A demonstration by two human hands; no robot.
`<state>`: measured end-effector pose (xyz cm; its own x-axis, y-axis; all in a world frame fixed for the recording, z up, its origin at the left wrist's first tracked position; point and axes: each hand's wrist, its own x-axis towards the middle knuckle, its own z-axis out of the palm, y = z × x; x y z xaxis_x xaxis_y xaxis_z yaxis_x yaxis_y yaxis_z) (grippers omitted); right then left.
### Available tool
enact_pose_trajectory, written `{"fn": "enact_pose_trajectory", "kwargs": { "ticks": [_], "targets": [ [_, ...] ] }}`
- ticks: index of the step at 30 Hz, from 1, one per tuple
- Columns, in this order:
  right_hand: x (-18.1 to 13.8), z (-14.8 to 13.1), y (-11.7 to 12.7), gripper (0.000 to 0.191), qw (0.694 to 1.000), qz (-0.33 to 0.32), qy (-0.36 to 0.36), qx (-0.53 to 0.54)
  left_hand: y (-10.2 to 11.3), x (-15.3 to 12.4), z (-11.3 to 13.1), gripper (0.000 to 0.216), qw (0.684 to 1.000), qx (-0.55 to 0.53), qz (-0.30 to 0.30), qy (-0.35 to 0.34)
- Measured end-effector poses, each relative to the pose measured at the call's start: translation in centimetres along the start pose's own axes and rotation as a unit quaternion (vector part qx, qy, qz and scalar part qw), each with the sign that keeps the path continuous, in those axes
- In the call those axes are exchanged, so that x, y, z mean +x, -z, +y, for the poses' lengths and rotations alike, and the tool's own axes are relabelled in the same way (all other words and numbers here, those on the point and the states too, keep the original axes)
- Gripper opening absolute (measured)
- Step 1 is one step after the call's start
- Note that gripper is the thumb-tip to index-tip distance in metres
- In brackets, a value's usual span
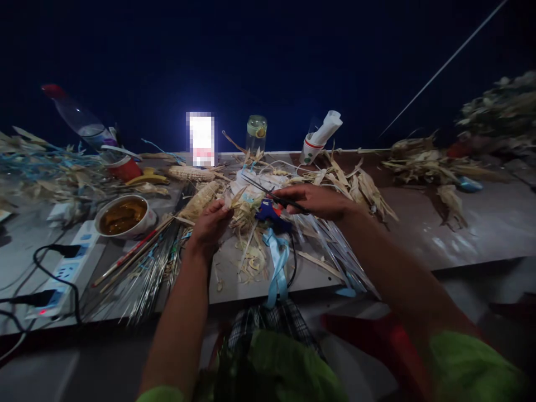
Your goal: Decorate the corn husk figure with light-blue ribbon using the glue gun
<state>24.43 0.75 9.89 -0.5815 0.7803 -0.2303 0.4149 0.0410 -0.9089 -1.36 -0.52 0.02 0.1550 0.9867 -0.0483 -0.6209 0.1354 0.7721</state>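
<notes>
The left hand [213,219] is pinching a piece of dry husk [237,199] between thumb and fingertips, just above the table [228,279] and in front of the person. The right hand [312,201] is gripping a pair of scissors [256,183]; its fingers are curling about the handles, though their exact placing is staying hidden. Whether the blades are parting cannot be told.

Handling (judged): the husk is probably behaving as a light, papery and brittle sheet, splitting readily along its grain, so a gentle pinch at the thicker end is suiting it best. The scissors are likely feeling stiff and rather smooth, and are calling for a hold at the handles.

Orientation: the husk's free tip is pointing away from the person and to the right, its long axis slanting. The scissors' long axis is running from the right hand forward and leftward, the tips lying near the husk; contact cannot be made out. Pale scraps [251,259] are lying below, beside a blue ribbon [278,259], while a corn cob [201,199] is resting beyond the left hand.
</notes>
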Motion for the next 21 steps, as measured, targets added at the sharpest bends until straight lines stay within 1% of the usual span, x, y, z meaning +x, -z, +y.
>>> {"fn": "enact_pose_trajectory", "kwargs": {
  "ticks": [4,8,11,16,21],
  "targets": [
    [-0.5,-0.6,0.7,0.05,0.994,-0.035,0.022,-0.098,0.3,0.2,-0.2,0.025,1.0,0.019,0.003,0.012],
    [-0.6,-0.8,0.9,0.051,0.983,-0.046,-0.001,-0.18,0.5,0.2,-0.3,0.019,0.999,0.046,-0.002,0.025],
    [-0.5,-1.0,1.1,0.055,0.977,-0.056,-0.016,-0.206,0.6,0.2,-0.5,0.016,0.997,0.067,-0.019,0.03],
    [-0.5,-1.8,1.7,0.056,0.966,-0.088,-0.024,-0.242,0.7,0.2,-0.5,0.017,0.995,0.091,-0.028,0.042],
    [-0.6,-2.5,2.1,0.057,0.957,-0.112,-0.039,-0.265,0.8,0.1,-0.4,0.015,0.988,0.125,-0.069,0.058]
  ]
}}
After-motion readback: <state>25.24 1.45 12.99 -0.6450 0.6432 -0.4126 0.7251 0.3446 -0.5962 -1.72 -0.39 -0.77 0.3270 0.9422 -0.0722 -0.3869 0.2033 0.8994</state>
